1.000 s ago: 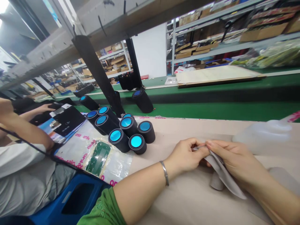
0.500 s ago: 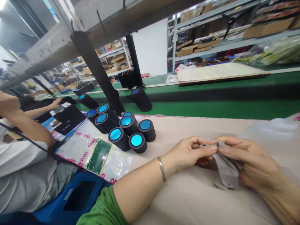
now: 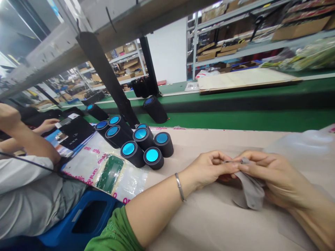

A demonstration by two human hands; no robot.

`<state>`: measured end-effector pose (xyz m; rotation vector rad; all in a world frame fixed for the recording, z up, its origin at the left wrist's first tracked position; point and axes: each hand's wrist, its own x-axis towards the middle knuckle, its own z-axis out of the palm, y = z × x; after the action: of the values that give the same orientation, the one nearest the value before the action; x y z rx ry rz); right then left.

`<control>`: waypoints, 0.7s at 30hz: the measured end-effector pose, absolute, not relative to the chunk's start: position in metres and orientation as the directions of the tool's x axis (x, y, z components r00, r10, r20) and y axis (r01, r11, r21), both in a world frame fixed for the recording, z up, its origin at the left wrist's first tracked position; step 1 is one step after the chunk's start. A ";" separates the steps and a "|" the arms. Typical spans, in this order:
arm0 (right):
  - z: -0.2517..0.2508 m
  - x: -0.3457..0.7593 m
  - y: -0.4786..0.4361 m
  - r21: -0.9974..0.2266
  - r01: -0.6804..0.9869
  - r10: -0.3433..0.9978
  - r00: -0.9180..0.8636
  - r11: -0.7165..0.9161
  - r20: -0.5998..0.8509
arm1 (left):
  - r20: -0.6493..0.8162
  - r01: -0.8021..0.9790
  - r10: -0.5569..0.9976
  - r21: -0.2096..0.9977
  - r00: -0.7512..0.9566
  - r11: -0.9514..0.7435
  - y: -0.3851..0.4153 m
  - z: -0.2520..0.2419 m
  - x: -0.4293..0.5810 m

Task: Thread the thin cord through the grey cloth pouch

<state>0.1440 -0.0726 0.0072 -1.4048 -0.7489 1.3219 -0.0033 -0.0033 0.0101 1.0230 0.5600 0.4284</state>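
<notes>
Pinching the top edge of a grey cloth [image 3: 250, 190] between them, the left hand [image 3: 209, 169] and right hand [image 3: 272, 174] are grasping it over the beige worktop [image 3: 209, 223]; most of it is hanging slack onto the surface, apparently not yet put to use. Black cylinders [image 3: 141, 144] with blue ends are lying well apart to the left, leaving open room around the hands. A neighbouring person's sleeve [image 3: 28, 195] is occupying the left edge.

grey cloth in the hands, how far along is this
Looks early. Both hands, left hand and right hand, pinch the grey cloth at its top edge, its lower part resting on the table. The black cylinders with blue tops sit untouched, apart from the hands.
</notes>
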 end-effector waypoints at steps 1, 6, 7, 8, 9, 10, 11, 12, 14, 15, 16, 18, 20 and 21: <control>0.005 0.145 -0.072 -0.938 -0.198 0.924 0.203 -0.286 -0.324 | -0.233 -0.079 0.583 0.884 0.778 0.460 -0.003 0.010 -0.003; -0.002 0.146 -0.071 -0.954 -0.153 0.944 0.171 -0.256 -0.281 | -0.218 -0.117 0.622 0.884 0.752 0.452 -0.003 0.008 -0.002; -0.003 0.145 -0.071 -0.961 -0.138 0.951 0.161 -0.241 -0.262 | -0.213 -0.125 0.629 0.885 0.748 0.449 -0.003 0.007 -0.002; -0.004 0.145 -0.071 -0.964 -0.130 0.955 0.157 -0.232 -0.251 | -0.210 -0.128 0.630 0.885 0.748 0.447 -0.003 0.006 -0.002; -0.004 0.144 -0.070 -0.964 -0.131 0.956 0.156 -0.230 -0.249 | -0.210 -0.128 0.627 0.884 0.750 0.449 -0.002 0.006 -0.002; -0.004 0.144 -0.070 -0.961 -0.139 0.953 0.157 -0.238 -0.259 | -0.213 -0.124 0.620 0.882 0.755 0.455 -0.002 0.005 -0.003; -0.003 0.144 -0.070 -0.955 -0.156 0.948 0.157 -0.251 -0.275 | -0.218 -0.119 0.610 0.878 0.762 0.463 -0.001 0.005 -0.003; -0.002 0.144 -0.070 -0.946 -0.179 0.941 0.159 -0.270 -0.298 | -0.223 -0.114 0.598 0.874 0.770 0.472 0.000 0.005 -0.004; 0.000 0.145 -0.071 -0.931 -0.219 0.931 0.160 -0.292 -0.329 | -0.232 -0.108 0.579 0.864 0.782 0.492 0.001 0.006 -0.005; 0.000 0.146 -0.071 -0.928 -0.230 0.930 0.155 -0.294 -0.333 | -0.234 -0.109 0.571 0.859 0.787 0.501 0.001 0.006 -0.005; 0.001 0.146 -0.072 -0.928 -0.234 0.931 0.155 -0.290 -0.330 | -0.233 -0.111 0.566 0.854 0.791 0.508 0.001 0.006 -0.006; 0.001 0.147 -0.073 -0.934 -0.224 0.936 0.153 -0.280 -0.317 | -0.229 -0.118 0.557 0.847 0.798 0.518 0.001 0.007 -0.006; 0.001 0.146 -0.074 -0.936 -0.221 0.939 0.152 -0.273 -0.310 | -0.221 -0.128 0.555 0.843 0.802 0.522 0.000 0.006 -0.006; 0.001 0.145 -0.074 -0.937 -0.221 0.940 0.150 -0.270 -0.306 | -0.216 -0.134 0.555 0.842 0.803 0.522 0.000 0.006 -0.006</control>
<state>0.1453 -0.0743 0.0008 -1.3466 -0.7734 1.3645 -0.0056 -0.0002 0.0062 0.9378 0.5013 0.4341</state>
